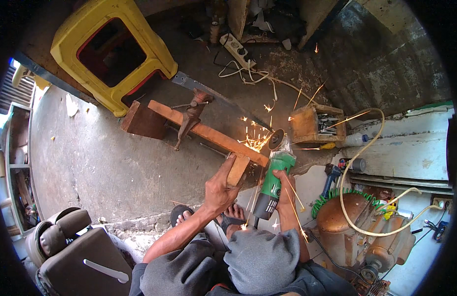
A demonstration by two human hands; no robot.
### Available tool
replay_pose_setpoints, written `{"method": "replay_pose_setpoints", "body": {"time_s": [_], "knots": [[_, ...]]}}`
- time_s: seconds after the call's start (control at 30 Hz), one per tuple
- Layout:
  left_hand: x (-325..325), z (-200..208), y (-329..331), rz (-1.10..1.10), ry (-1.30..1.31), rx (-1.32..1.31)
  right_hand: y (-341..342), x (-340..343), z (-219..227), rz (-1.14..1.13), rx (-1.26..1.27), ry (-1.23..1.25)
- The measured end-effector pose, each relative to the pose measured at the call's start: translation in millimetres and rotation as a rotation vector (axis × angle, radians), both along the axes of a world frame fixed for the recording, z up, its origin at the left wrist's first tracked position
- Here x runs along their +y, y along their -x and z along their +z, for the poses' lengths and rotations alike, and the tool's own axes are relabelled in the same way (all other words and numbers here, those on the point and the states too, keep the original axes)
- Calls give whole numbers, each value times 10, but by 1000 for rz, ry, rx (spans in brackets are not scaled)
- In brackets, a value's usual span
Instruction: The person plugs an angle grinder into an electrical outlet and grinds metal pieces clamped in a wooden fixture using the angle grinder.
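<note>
My right hand [285, 190] is wrapped round the green body of an angle grinder [282, 162]. Its round disc [276, 139] meets the end of a long grey metal bar [228, 98], and orange sparks [255, 139] fly out there. My left hand [220, 185] is closed on a short brown block [238, 169] that joins a long orange-brown beam [213, 135]. A rusty clamp [191, 117] sits across the beam, beside the metal bar. The fingertips of my left hand are partly hidden.
A yellow plastic frame [63, 44] stands at far left. A wooden box of metal pieces [305, 124], a power strip [238, 51] and a blue drill [331, 177] lie around. At right is a rusty compressor [342, 212]; a grey seat [85, 261] is near left. My sandalled feet are below.
</note>
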State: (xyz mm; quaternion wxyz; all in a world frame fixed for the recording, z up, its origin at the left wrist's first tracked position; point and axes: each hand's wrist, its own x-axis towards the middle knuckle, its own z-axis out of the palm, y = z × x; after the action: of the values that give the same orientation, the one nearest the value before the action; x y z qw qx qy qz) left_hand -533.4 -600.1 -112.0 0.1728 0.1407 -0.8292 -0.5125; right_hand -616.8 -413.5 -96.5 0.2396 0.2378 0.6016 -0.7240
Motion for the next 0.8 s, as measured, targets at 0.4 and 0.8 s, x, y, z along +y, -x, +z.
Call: {"method": "replay_pose_setpoints", "body": {"time_s": [0.4, 0.8], "knots": [[2, -16, 11, -6, 21, 23, 12, -14, 54, -5, -4, 17], [17, -25, 9, 10, 32, 15, 25, 14, 50, 29, -14, -15]]}}
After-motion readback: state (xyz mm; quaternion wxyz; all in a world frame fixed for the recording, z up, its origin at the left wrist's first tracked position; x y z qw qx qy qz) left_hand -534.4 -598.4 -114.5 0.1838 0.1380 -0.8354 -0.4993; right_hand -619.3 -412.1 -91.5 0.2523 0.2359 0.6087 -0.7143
